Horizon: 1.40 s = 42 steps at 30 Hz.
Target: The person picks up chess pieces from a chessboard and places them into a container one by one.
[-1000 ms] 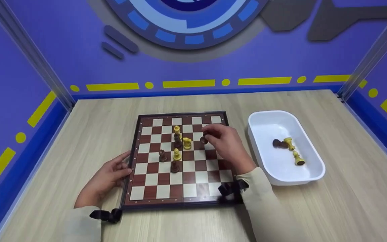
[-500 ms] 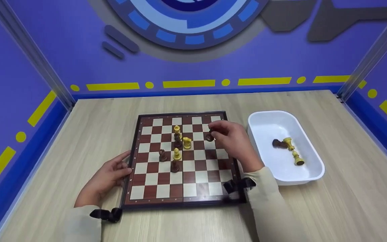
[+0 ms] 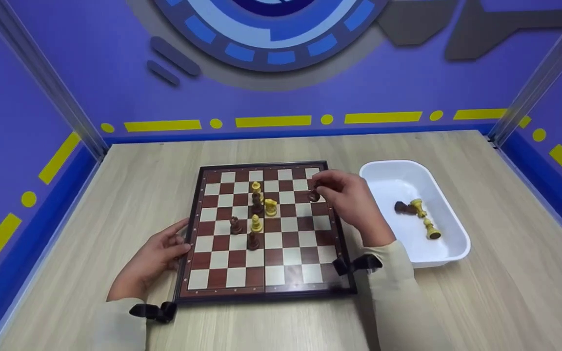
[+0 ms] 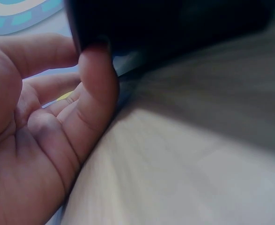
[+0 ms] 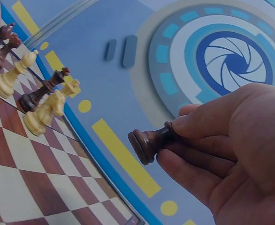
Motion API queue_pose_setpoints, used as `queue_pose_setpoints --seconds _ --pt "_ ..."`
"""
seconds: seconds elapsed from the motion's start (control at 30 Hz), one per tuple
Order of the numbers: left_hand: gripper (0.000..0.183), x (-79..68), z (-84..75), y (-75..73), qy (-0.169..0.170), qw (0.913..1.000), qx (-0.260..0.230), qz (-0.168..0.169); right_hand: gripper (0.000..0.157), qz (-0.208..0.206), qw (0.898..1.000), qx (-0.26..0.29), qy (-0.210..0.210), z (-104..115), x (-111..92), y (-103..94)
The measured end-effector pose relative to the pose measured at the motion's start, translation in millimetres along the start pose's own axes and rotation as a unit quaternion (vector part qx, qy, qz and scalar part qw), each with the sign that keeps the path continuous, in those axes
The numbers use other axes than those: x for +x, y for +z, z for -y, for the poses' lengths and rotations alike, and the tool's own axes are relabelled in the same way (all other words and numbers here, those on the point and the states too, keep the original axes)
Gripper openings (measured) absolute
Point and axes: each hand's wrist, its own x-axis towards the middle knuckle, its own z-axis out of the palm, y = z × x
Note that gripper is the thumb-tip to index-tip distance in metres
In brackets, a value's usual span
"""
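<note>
My right hand (image 3: 351, 197) pinches a dark brown chess piece (image 5: 149, 143) between thumb and fingers, its round base facing away from the palm. The fingers hide its top, so I cannot tell which piece it is. It hangs over the right side of the chessboard (image 3: 305, 253). At the board's left edge, my left hand (image 3: 156, 253) rests with thumb and index fingertips touching the dark rim. Several pieces stand on the board, among them a yellow knight (image 3: 270, 207), a yellow bishop-like piece (image 3: 256, 223) and a dark brown piece (image 3: 253, 241).
To the right of the board stands a white plastic tray (image 3: 449, 248). Inside it lie a dark brown piece (image 3: 404, 207) and two yellow chess pieces, one of them a toppled yellow piece (image 3: 432, 229). Blue and purple panels (image 3: 281, 97) enclose the table's back and sides.
My right hand has moved right and slightly away, carrying the dark brown chess piece toward the board's right edge. The left hand, the standing pieces and the tray stay where they were.
</note>
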Motion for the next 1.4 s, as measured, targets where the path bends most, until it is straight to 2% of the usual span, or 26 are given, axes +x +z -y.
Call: queue_pose_setpoints --seconds 0.33,0.57,0.9,1.4 --pt "0.073 -0.1 -1.0 0.6 0.006 1.0 -0.004 0.001 0.024 -0.015 0.999 0.047 0.02 -3 -2 -15.8" --pt "0.073 0.3 -0.8 0.7 0.006 1.0 -0.001 0.0 0.024 -0.034 0.999 0.014 0.036 -6 -2 -23.7" --pt "0.073 -0.5 -0.1 1.2 -0.003 0.9999 -0.009 -0.004 0.025 -0.052 0.997 0.011 0.047 -12 -5 -36.3" --pt "0.073 0.0 1.4 -0.4 0.004 1.0 -0.008 -0.001 0.026 -0.083 0.993 0.045 0.069 -21 -7 -51.7"
